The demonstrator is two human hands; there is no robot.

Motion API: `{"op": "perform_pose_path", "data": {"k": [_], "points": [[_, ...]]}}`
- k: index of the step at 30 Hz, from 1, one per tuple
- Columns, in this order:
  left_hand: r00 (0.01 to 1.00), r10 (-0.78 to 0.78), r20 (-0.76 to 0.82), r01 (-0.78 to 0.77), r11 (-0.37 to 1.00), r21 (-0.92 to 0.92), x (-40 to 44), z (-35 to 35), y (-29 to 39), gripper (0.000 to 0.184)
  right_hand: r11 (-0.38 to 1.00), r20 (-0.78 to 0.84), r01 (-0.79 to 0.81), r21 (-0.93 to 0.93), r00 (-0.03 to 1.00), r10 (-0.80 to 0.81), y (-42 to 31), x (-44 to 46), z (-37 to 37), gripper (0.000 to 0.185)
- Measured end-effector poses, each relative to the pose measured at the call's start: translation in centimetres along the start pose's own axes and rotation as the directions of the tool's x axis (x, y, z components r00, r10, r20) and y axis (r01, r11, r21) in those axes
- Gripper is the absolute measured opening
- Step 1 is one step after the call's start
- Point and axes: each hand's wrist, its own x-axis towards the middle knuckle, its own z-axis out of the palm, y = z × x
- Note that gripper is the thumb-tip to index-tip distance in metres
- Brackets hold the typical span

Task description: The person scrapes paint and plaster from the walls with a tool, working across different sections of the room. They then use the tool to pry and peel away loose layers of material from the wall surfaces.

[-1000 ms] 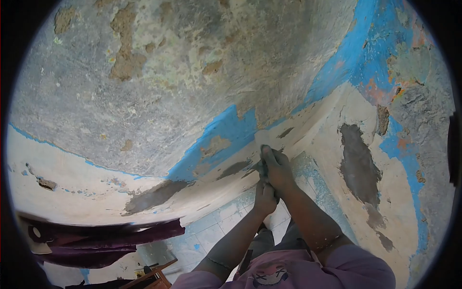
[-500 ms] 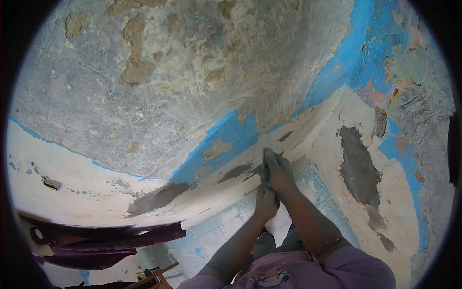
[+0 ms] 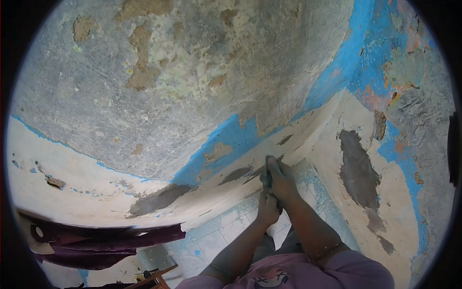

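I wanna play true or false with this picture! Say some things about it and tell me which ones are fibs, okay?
1. The bare right hand is close to the bare left hand. True.
2. The right hand is lower in the picture than the left. False: it is higher.
3. A dark purple cloth is at the lower left. True.
4. The jagged strip of wall paint up and left of the hands is red. False: it is bright blue.
5. A long, dark grey patch is right of the hands. True.
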Motion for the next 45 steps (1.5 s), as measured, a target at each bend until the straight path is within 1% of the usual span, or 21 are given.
{"op": "perform_pose_path", "data": {"k": [2, 4, 5, 6, 7, 8, 12, 14, 15, 18, 20, 22, 24, 26, 30, 32, 34, 36, 38, 42, 45], "points": [[0.989, 0.119, -0.093, -0.096, 0.970, 0.222, 1.3, 0.4, -0.6, 0.017, 0.998, -0.018, -0.047, -0.043, 0.999, 0.046, -0.5, 0.4, 0.3, 0.042], [0.702, 0.675, 0.227, -0.565, 0.333, 0.755, 6.1, -4.8, -5.2, 0.014, 1.000, -0.014, -0.019, 0.005, 1.000, 0.019, -0.6, 1.0, 0.7, 0.040], [0.583, 0.747, 0.318, -0.658, 0.204, 0.725, 5.8, -4.2, -4.8, 0.015, 0.998, -0.007, 0.011, 0.054, 1.000, -0.011, -0.6, 1.2, 0.8, 0.037], [0.587, 0.747, 0.314, -0.654, 0.208, 0.727, 4.1, -2.8, -3.5, 0.015, 0.999, -0.007, 0.005, 0.053, 1.000, -0.005, 0.1, 1.0, 0.6, 0.037], [0.882, 0.469, 0.047, -0.447, 0.799, 0.403, 1.7, -1.1, -1.4, 0.013, 0.999, -0.010, 0.010, 0.054, 1.000, -0.009, 1.0, 0.5, 0.3, 0.037], [1.000, 0.007, 0.002, -0.006, 0.994, -0.105, 0.5, -0.2, -0.2, 0.013, 0.998, -0.012, 0.021, 0.053, 1.000, -0.020, 1.4, 0.3, 0.2, 0.036], [0.990, 0.124, -0.069, -0.123, 0.992, 0.026, 2.4, -1.4, -1.9, 0.013, 1.000, -0.023, -0.020, 0.004, 1.000, 0.020, 0.1, 0.8, 0.5, 0.035], [0.651, 0.663, 0.369, -0.642, 0.222, 0.734, 4.8, -3.5, -3.7, 0.025, 0.986, 0.012, -0.057, 0.159, 0.998, 0.055, -0.7, 1.0, 0.7, 0.035], [0.648, 0.665, 0.370, -0.643, 0.219, 0.733, 4.5, -3.3, -3.7, 0.025, 0.986, 0.015, -0.054, 0.159, 0.999, 0.052, -0.6, 0.6, 0.5, 0.035], [0.990, 0.143, 0.004, -0.143, 0.986, 0.081, 0.6, -0.8, -2.8, 0.016, 0.983, 0.001, -0.162, 0.081, 0.987, 0.162, 0.1, -0.3, 0.2, 0.040], [0.959, 0.281, -0.033, -0.240, 0.870, 0.432, 1.2, -0.2, -1.3, 0.013, 0.993, -0.080, 0.115, -0.034, 0.990, -0.117, 0.4, 1.0, 0.7, 0.036], [0.731, 0.606, 0.315, -0.558, 0.266, 0.786, 4.9, -4.0, -3.7, 0.015, 0.998, -0.035, 0.015, 0.068, 0.999, -0.012, -0.6, 0.9, 0.6, 0.036], [0.717, 0.607, 0.344, -0.616, 0.320, 0.720, 3.7, -2.4, -3.1, 0.017, 0.984, 0.022, -0.073, 0.161, 0.997, 0.070, -0.6, 0.7, 0.1, 0.036], [0.983, 0.169, -0.074, -0.155, 0.974, 0.168, -0.6, 1.5, -0.2, 0.017, 0.990, -0.005, -0.108, 0.090, 0.994, 0.109, 1.4, -0.4, -0.5, 0.037], [0.925, 0.375, 0.060, -0.370, 0.857, 0.357, 3.2, -0.7, -0.4, 0.024, 1.000, -0.017, -0.029, -0.005, 0.999, 0.029, -0.4, 1.3, 0.5, 0.036], [0.966, 0.254, 0.041, -0.257, 0.947, 0.192, 3.0, 0.5, 1.3, 0.029, 0.970, -0.026, -0.011, 0.244, 0.999, 0.018, -2.8, 1.6, 1.2, 0.036], [0.826, 0.511, 0.238, -0.542, 0.604, 0.585, 2.1, 0.7, 0.3, 0.032, 0.979, 0.002, -0.052, 0.199, 0.999, 0.053, -2.3, 0.3, 0.2, 0.035], [0.865, 0.499, 0.052, -0.423, 0.668, 0.612, 0.7, 1.8, 0.0, 0.031, 0.987, 0.003, -0.120, 0.103, 0.993, 0.121, -0.7, -0.3, 0.0, 0.036], [0.987, 0.105, -0.122, -0.101, 0.994, 0.036, 0.5, 2.2, 0.4, 0.026, 0.983, 0.006, -0.133, 0.129, 0.991, 0.134, -0.3, 0.3, 0.3, 0.036], [0.947, 0.284, 0.153, -0.314, 0.920, 0.234, 2.8, 1.4, 2.2, 0.020, 0.972, -0.024, -0.041, 0.233, 0.999, 0.047, -4.4, 1.2, 1.1, 0.036], [0.953, 0.301, 0.044, -0.303, 0.923, 0.238, 0.5, 2.4, 0.5, 0.017, 0.987, -0.045, -0.095, 0.126, 0.994, 0.102, -1.9, 0.8, -0.1, 0.042]]}}
